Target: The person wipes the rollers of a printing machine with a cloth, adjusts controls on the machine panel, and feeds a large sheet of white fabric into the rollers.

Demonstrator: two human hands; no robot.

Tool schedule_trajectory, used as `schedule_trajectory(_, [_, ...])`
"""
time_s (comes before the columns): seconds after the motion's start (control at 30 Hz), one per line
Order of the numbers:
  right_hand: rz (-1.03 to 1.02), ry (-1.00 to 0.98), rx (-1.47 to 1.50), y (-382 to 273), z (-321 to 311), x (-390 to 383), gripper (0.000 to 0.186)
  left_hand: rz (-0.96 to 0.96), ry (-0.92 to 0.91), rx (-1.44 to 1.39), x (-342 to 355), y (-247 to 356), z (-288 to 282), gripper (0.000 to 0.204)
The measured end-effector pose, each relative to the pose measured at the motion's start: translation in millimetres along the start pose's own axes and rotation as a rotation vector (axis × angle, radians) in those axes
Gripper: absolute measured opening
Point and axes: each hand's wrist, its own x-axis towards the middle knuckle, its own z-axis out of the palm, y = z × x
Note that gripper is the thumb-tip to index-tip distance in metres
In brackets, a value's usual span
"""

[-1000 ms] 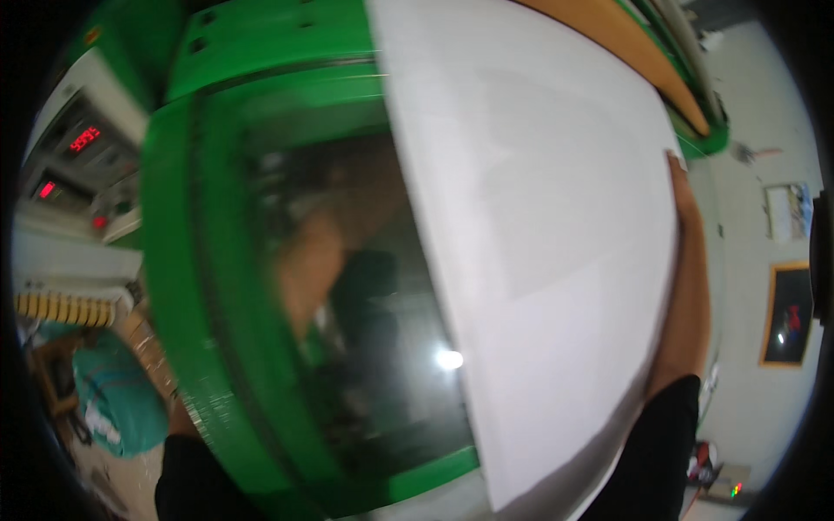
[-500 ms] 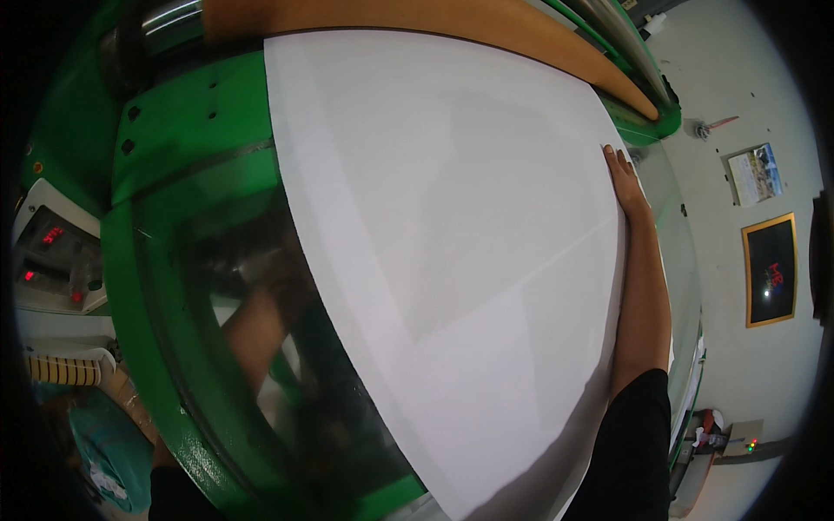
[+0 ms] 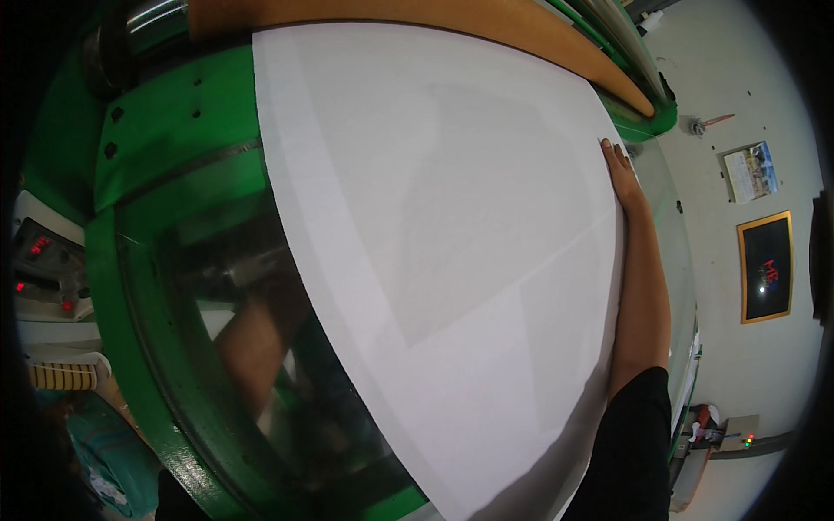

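A large white sheet [image 3: 452, 217] lies across the bed of a green machine [image 3: 174, 130], its far edge against an orange-brown roller [image 3: 417, 16]. My right hand [image 3: 622, 172] rests on the sheet's far right edge, fingers stretched out flat, the forearm running along that side. On the left, my black sleeve [image 3: 176, 497] goes down beside the machine. A blurred forearm [image 3: 252, 347] shows in the dark glossy panel [image 3: 321, 425]; I cannot tell if it is seen through the panel or mirrored in it. My left hand's fingers cannot be made out.
A control box [image 3: 48, 269] with red lit digits stands at the left. Below it sits a teal bag-like bundle [image 3: 100, 451]. A framed dark board [image 3: 766, 267] and a calendar [image 3: 751, 172] hang on the pale wall at right. A silver shaft end [image 3: 156, 26] joins the roller.
The view has shifted slightly, so the machine and sheet sit a little further left. My right hand stays on the sheet's edge. The forearm in the panel has moved slightly down and left.
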Motion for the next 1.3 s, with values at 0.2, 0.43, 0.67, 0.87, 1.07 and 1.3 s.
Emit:
schedule_trajectory(0.2, [-0.003, -0.001, -0.001, 5.8, -0.1, -2.9, 0.11, 0.021, -0.016, -0.016, 1.6, 3.3, 4.7, 0.008])
schedule_trajectory(0.43, [-0.004, 0.003, 0.026, -10.7, -3.5, -2.1, 0.111, 0.006, 0.003, -0.023, -6.2, 6.7, 1.1, 0.009])
schedule_trajectory(0.67, [0.044, 0.007, -0.036, -5.1, -5.5, -5.1, 0.108, -0.018, 0.021, -0.221, -53.0, 12.3, -5.6, 0.009])
schedule_trajectory(0.87, [0.071, 0.066, -0.092, -6.1, 7.5, -1.2, 0.103, -0.462, 0.329, -0.56, -296.6, -46.2, -32.2, 0.02])
schedule_trajectory(1.07, [0.15, 0.043, -0.142, -29.4, -6.6, -29.7, 0.097, -0.226, 0.71, -0.526, -363.3, -29.9, -155.0, 0.064])
schedule_trajectory(1.3, [0.204, 0.049, -0.161, -57.5, -19.8, -51.0, 0.093, 0.405, 0.316, 0.023, 44.2, 156.3, -179.4, 0.05])
